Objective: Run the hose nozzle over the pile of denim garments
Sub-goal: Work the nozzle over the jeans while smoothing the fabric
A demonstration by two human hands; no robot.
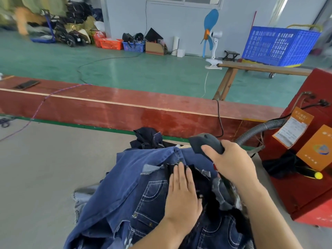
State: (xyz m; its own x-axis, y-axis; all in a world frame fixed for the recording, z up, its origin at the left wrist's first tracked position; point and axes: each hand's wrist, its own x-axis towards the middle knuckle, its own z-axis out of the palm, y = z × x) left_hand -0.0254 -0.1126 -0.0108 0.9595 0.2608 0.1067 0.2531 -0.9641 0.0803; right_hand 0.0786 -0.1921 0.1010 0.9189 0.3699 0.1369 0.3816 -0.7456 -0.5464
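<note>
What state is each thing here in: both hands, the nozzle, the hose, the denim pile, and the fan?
Left hand: open, flat, pressing on the denim.
Right hand: gripping the nozzle.
Hose nozzle: held above the pile's far edge.
Hose: running to the red machine.
Denim pile: heaped, rumpled, on the table.
Fan: blades look stationary.

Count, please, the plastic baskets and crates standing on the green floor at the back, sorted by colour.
Blue: 2, the large crate on the right and the small basket by the wall
Orange: 1, the low basket left of the small blue one
Total: 3
</note>
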